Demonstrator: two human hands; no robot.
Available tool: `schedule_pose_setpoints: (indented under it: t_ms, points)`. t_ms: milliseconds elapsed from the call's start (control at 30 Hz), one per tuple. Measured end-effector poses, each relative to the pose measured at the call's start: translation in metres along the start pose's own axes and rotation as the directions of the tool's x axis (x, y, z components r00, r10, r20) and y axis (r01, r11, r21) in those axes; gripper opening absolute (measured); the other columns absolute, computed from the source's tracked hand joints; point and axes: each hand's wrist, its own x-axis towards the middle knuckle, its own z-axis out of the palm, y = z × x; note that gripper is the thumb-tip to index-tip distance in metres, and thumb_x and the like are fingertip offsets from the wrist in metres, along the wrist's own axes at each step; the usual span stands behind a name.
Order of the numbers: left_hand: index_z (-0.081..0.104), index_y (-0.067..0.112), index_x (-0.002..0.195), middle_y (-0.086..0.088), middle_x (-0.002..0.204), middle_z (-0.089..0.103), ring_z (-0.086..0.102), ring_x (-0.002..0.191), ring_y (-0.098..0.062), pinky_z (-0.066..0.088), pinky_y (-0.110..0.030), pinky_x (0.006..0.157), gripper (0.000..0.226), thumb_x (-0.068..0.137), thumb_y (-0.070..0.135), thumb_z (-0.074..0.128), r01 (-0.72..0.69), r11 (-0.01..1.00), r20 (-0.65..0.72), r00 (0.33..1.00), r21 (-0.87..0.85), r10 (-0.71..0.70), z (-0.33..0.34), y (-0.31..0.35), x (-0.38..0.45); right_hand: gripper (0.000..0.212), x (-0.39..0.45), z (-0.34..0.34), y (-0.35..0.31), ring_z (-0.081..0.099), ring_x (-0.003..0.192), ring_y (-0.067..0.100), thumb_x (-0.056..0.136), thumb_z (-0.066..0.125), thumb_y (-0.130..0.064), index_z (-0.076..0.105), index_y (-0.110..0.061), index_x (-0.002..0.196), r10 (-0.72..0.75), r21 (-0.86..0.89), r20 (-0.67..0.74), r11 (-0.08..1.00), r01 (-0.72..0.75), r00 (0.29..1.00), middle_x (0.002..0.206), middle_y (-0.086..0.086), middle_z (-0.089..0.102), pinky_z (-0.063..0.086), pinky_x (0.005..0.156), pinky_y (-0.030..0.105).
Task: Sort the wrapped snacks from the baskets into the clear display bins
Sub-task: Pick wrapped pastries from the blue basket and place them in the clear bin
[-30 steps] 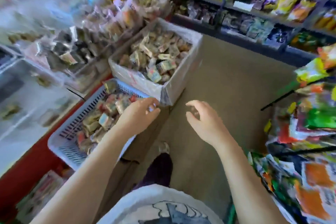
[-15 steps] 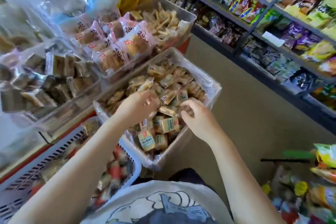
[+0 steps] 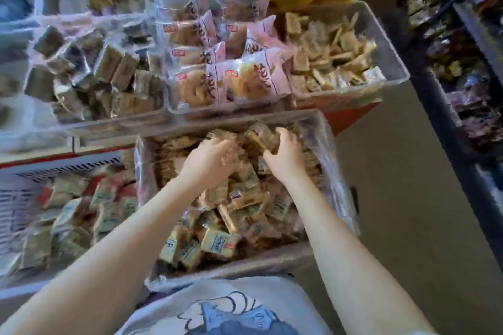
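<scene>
While both bare arms reach forward into a plastic-lined box (image 3: 330,160) heaped with small wrapped snacks (image 3: 217,243), the person appears to be in the gathering step of the sort. The left hand (image 3: 209,162) lies among the packets near the centre of the box, fingers curled down into the pile; whether it grips anything cannot be told. The right hand (image 3: 285,156), at about one o'clock from it, has its fingers curled round a tan snack packet (image 3: 260,137) at the far end of the heap. A white slatted basket (image 3: 16,187) of more packets sits at nine o'clock. The clear display bins (image 3: 392,62) stand at twelve o'clock, already holding snacks. The next move likely calls for lifting a handful clear and carrying it up to the matching bin.
</scene>
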Motion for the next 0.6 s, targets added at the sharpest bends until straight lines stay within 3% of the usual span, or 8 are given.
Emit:
schedule_pose_setpoints:
  t_ms: [133,233,333,400,433,500,533,600]
  points:
    - [0.059,0.026,0.132,-0.002,0.124,0.062,0.056,0.117,-0.025,0.051,-0.038,0.090,0.044,0.089,0.028,0.069,0.094,0.993,-0.086,0.991,-0.065,-0.100,0.005,0.012,-0.002,0.068,0.032,0.008,0.009,0.040,0.136,0.031,0.091,0.069,-0.033,0.035,-0.017,0.149,-0.048,-0.040,0.098,0.998,0.052,0.994,0.149,0.011,0.041,0.040,0.110,0.047]
    - [0.056,0.031,0.133,0.004,0.127,0.060,0.055,0.117,-0.020,0.051,-0.037,0.091,0.045,0.090,0.031,0.068,0.127,0.990,-0.055,0.990,-0.068,-0.130,0.006,0.013,-0.004,0.060,0.036,0.006,0.010,0.049,0.125,0.026,0.087,0.072,-0.031,0.044,-0.020,0.139,-0.037,0.013,0.099,0.999,0.036,0.994,0.135,0.004,0.053,0.043,0.105,0.048]
    - [0.055,0.029,0.133,0.006,0.129,0.056,0.055,0.114,-0.015,0.049,-0.034,0.095,0.047,0.089,0.039,0.067,0.150,0.974,-0.031,0.987,-0.168,-0.157,0.002,0.017,-0.007,0.035,0.027,-0.012,0.007,0.057,0.098,0.013,0.087,0.066,-0.031,0.053,-0.024,0.119,0.046,0.371,0.182,0.922,-0.112,0.982,0.112,-0.006,0.060,0.047,0.086,0.036]
    - [0.059,0.027,0.131,0.008,0.127,0.056,0.055,0.116,-0.012,0.045,-0.030,0.097,0.042,0.091,0.038,0.065,0.155,0.932,-0.097,0.976,-0.329,-0.197,-0.004,0.028,-0.009,0.026,0.017,-0.031,0.004,0.061,0.090,0.017,0.091,0.055,-0.032,0.061,-0.018,0.113,0.087,0.672,0.336,0.675,-0.304,0.938,0.111,0.006,0.066,0.047,0.076,0.033]
    - [0.061,0.028,0.127,0.010,0.124,0.060,0.058,0.114,-0.011,0.046,-0.030,0.098,0.037,0.091,0.037,0.066,0.155,0.859,-0.111,0.965,-0.488,-0.238,-0.010,0.036,-0.009,0.030,0.010,-0.041,0.002,0.062,0.087,0.022,0.095,0.048,-0.031,0.064,-0.013,0.113,0.049,0.774,0.442,0.485,-0.408,0.896,0.109,0.013,0.068,0.048,0.074,0.033]
    - [0.064,0.030,0.123,0.008,0.119,0.068,0.065,0.110,-0.011,0.050,-0.038,0.100,0.036,0.089,0.038,0.069,0.156,0.527,-0.003,0.958,-0.836,-0.288,-0.024,0.054,-0.012,0.043,-0.001,-0.058,0.001,0.061,0.080,0.025,0.100,0.036,-0.030,0.064,-0.002,0.117,-0.102,0.812,0.571,0.220,-0.541,0.815,0.103,0.019,0.069,0.047,0.074,0.035]
    - [0.063,0.031,0.125,0.005,0.119,0.070,0.066,0.111,-0.012,0.051,-0.040,0.100,0.041,0.086,0.040,0.070,0.149,0.375,0.050,0.964,-0.915,-0.261,-0.030,0.060,-0.013,0.046,-0.006,-0.065,-0.001,0.060,0.078,0.025,0.100,0.034,-0.030,0.064,0.000,0.118,-0.164,0.802,0.595,0.181,-0.569,0.787,0.102,0.020,0.069,0.046,0.074,0.036]
    - [0.058,0.030,0.130,0.002,0.120,0.070,0.066,0.112,-0.014,0.052,-0.037,0.097,0.049,0.084,0.040,0.071,0.116,0.294,0.062,0.980,-0.949,-0.188,-0.039,0.071,-0.013,0.044,-0.014,-0.073,-0.006,0.059,0.076,0.025,0.101,0.034,-0.028,0.062,0.002,0.115,-0.243,0.787,0.617,0.182,-0.590,0.748,0.099,0.020,0.067,0.048,0.071,0.035]
